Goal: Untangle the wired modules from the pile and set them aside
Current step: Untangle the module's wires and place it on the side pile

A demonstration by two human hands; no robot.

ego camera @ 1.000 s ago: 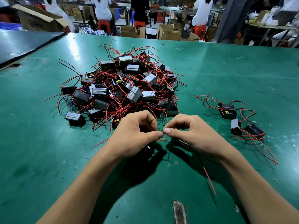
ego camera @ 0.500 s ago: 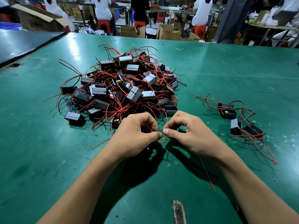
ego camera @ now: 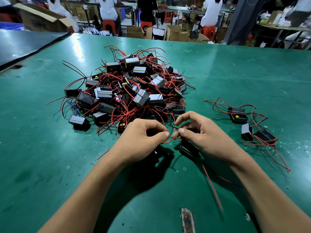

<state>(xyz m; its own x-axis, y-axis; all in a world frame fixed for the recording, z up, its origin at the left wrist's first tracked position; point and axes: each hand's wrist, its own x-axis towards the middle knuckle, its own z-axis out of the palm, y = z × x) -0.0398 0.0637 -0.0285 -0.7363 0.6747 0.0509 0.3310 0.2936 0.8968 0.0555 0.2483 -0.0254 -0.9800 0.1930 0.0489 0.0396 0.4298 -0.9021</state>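
A tangled pile of black box modules with red and black wires [ego camera: 127, 91] lies on the green table [ego camera: 235, 78]. Just in front of it my left hand [ego camera: 143, 142] and my right hand [ego camera: 200, 137] work close together. Each pinches a red wire [ego camera: 173, 140] that arcs between the thumbs. A black module [ego camera: 188, 147] hangs under my right hand, partly hidden by the fingers. Another dark module [ego camera: 155, 154] peeks out beneath my left hand. A long red wire [ego camera: 212, 184] trails from the right hand toward me. Three separated modules [ego camera: 245, 121] lie at the right.
A worn patch [ego camera: 187, 219] marks the table's near edge. A dark second table [ego camera: 25, 44] adjoins at the far left. Cardboard boxes [ego camera: 176, 33] and seated people on red stools [ego camera: 107, 26] are beyond the far edge.
My hands have drawn slightly apart, and the red wire now shows as a loop between the thumbs. The black module under my right hand has come into view.
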